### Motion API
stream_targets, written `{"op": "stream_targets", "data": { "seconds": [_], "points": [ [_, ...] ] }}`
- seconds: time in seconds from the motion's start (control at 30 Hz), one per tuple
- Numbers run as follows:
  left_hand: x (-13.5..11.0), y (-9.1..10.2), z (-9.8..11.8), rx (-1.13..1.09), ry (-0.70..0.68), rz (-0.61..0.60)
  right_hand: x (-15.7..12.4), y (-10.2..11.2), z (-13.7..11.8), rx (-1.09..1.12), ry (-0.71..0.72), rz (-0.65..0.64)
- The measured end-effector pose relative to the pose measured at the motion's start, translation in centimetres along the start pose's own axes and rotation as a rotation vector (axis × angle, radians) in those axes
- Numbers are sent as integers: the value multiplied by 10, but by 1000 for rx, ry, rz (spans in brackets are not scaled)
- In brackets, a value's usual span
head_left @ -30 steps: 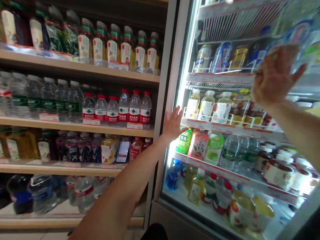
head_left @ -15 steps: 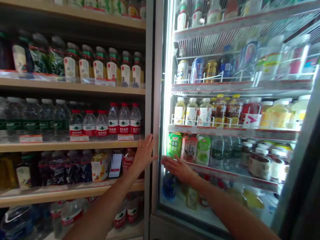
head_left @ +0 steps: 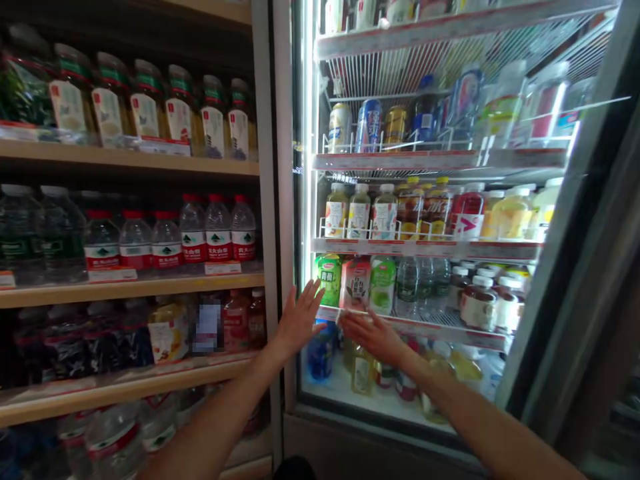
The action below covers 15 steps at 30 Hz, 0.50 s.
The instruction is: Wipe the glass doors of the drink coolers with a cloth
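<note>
Green drink pack (head_left: 329,275) beyond and right of the left hand (head_left: 299,320)

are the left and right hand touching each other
Apart: the head view shows a gap between the left hand and the right hand, with the fridge shelf's edge visible between them.

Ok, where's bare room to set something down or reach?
A strip of fridge floor, between the blue bottle and the front frame, looks bare. There's a small gap between your left hand and right hand. Crowded: the middle fridge shelf, packed side by side with bottles.
</note>
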<state>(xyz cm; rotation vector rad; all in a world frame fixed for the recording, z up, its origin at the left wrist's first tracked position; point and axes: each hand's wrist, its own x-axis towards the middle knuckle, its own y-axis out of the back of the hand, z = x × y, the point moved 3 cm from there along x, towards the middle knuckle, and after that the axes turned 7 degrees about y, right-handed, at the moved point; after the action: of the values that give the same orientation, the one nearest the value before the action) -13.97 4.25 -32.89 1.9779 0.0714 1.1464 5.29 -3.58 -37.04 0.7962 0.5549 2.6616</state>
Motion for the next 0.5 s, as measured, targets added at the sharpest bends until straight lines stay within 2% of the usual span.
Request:
{"op": "stream_targets", "data": {
  "seconds": [0.07, 0.1, 0.17, 0.2, 0.27, 0.33, 0.4, 0.5],
  "points": [
    [0, -4, 12, 0, -57, 19, -26, 2, -7, 4, 103, -20],
    [1, -5, 17, -1, -79, 36, -34, 7, 0, -6, 120, -21],
    [6, -4, 27, -6, -103, 76, -40, 27, 35, -58, 54, -1],
    [10, -3, 33, -9, -109, 94, -40, 38, 59, -103, -42, -1],
    [18, -2, 46, -20, -121, 113, -40, 62, 107, -206, -305, 98],
    [26, -3, 60, -32, -134, 117, -45, 75, 133, -258, -510, 162],
    [31, -5, 75, -39, -153, 125, -58, 75, 127, -248, -566, 165],
    [36, -6, 91, -25, -189, 143, -86, 59, 76, -136, -375, 52]
  ]
}}
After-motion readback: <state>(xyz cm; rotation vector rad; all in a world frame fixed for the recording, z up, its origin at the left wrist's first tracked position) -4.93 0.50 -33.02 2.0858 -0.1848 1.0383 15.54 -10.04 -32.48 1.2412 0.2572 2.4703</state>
